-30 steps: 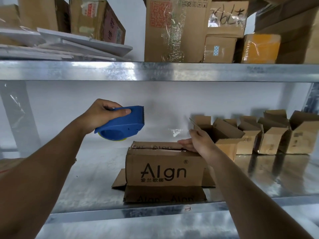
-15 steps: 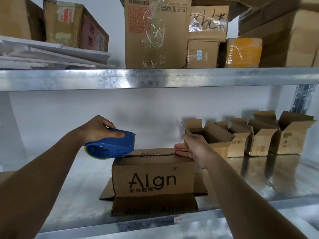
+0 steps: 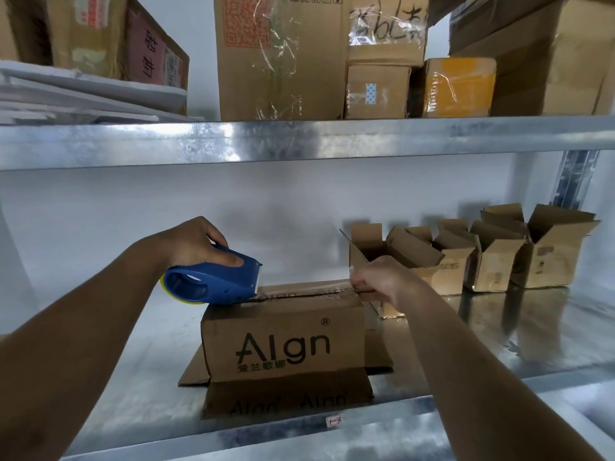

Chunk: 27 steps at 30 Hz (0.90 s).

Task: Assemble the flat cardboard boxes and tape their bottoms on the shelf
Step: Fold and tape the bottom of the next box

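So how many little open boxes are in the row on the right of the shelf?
4, in a row on the lower shelf: first box behind the right hand, second box, third box, fourth box farthest right. More may hide behind them.

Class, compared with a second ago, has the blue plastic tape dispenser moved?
Yes. The blue plastic tape dispenser has come down onto the left end of the brown cardboard "Algn" box, having hovered above it.

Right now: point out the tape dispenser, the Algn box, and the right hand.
tape dispenser (image 3: 213, 281), head view, blue side of its body.
Algn box (image 3: 283, 344), head view, printed front face.
right hand (image 3: 379, 281), head view, back of the hand.
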{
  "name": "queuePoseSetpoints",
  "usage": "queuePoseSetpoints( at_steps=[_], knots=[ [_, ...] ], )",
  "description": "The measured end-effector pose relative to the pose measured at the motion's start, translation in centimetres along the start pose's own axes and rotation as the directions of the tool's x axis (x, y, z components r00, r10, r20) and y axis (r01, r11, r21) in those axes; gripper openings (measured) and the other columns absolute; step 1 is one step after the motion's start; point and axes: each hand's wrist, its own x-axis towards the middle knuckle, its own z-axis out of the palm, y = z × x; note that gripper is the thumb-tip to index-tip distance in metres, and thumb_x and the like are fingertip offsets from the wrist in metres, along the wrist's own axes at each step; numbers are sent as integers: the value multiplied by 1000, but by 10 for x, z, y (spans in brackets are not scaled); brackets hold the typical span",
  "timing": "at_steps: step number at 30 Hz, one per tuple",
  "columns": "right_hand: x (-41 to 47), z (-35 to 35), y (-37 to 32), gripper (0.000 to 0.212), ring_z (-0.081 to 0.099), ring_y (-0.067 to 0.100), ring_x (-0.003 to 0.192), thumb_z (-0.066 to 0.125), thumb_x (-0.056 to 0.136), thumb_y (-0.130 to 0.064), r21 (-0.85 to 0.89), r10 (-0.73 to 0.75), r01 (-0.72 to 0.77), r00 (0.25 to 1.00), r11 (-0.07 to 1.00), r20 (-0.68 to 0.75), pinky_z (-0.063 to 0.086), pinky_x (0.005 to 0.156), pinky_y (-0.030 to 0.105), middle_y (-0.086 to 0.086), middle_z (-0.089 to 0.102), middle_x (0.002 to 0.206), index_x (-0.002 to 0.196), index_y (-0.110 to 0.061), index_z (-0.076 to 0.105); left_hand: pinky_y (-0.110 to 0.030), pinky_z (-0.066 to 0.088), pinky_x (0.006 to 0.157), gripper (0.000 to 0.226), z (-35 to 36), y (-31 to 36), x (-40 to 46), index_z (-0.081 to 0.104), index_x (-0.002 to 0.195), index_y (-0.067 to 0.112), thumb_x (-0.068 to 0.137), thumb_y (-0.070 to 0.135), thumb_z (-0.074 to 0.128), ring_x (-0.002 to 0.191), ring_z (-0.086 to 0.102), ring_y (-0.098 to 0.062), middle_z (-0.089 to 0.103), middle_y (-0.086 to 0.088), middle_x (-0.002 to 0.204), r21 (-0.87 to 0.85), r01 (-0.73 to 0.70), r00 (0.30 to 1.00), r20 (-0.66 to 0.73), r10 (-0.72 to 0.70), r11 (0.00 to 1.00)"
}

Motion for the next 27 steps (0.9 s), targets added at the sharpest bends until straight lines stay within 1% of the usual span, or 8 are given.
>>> queuePoseSetpoints(
  at_steps=[4, 8, 10, 15, 19, 22, 25, 27],
  knots=[
    [-4, 1, 11, 8, 71, 15, 73, 68, 96, 0, 102, 80, -82, 996, 991, 27, 55, 56, 21, 11, 68, 84, 104, 3, 70, -44, 61, 77, 25, 3, 1, 3, 83, 80, 28, 77, 53, 86, 80, 74, -22, 76, 4, 79, 24, 7, 1000, -1, -7, 1000],
    [-8, 2, 20, 11, 67, 16, 78, 66, 100, -5, 221, 115, -128, 991, 967, 71, 53, 52, 19, 13, 67, 93, 106, 3, 69, -43, 60, 76, 25, 4, 2, 5, 83, 79, 28, 78, 53, 85, 79, 74, -21, 76, 5, 78, 35, 3, 1000, 2, -3, 999],
    [-11, 0, 23, 10, 67, 17, 81, 67, 99, -7, 245, 110, -127, 990, 961, 83, 53, 54, 20, 13, 69, 95, 105, 1, 70, -42, 60, 75, 24, 6, 3, 7, 83, 79, 28, 78, 52, 85, 79, 73, -21, 76, 5, 78, 39, -6, 1000, 0, 6, 999],
    [-3, -5, 31, 9, 70, 23, 89, 65, 99, -2, 364, 113, -143, 988, 921, 102, 60, 72, 29, 19, 70, 104, 104, 4, 70, -43, 60, 77, 24, 9, 5, 11, 83, 79, 28, 78, 51, 85, 80, 73, -21, 76, 6, 78, 39, -10, 1000, 6, 9, 999],
    [2, -2, 36, 10, 69, 24, 89, 69, 98, -7, 381, 159, -184, 983, 906, 97, 62, 75, 31, 18, 69, 102, 101, 3, 71, -40, 60, 74, 22, 10, 5, 12, 83, 79, 28, 80, 50, 85, 79, 73, -20, 76, 6, 78, 47, -13, 1000, -3, 14, 999],
    [-5, 0, 41, 23, 67, 29, 94, 67, 100, -18, 359, 214, -267, 960, 894, 180, 60, 72, 36, 19, 69, 107, 113, 2, 66, -35, 58, 69, 22, 12, 5, 13, 82, 79, 28, 79, 50, 86, 79, 73, -19, 76, 8, 77, 51, -9, 1000, -15, 10, 999],
    [-9, 1, 51, 42, 65, 32, 104, 71, 96, -35, 418, 249, -364, 919, 832, 305, 57, 72, 35, 19, 69, 114, 121, -3, 61, -32, 55, 67, 23, 15, 6, 15, 82, 78, 28, 77, 51, 87, 79, 72, -18, 75, 9, 76, 72, 0, 1000, -18, 1, 997],
    [-8, 3, 57, 54, 63, 27, 102, 73, 89, -47, 422, 272, -410, 896, 808, 349, 52, 67, 31, 14, 71, 112, 122, -5, 64, -31, 55, 67, 23, 15, 7, 17, 82, 77, 27, 77, 50, 87, 78, 72, -18, 74, 9, 74, 89, 4, 1000, -13, -3, 996]
  ],
)
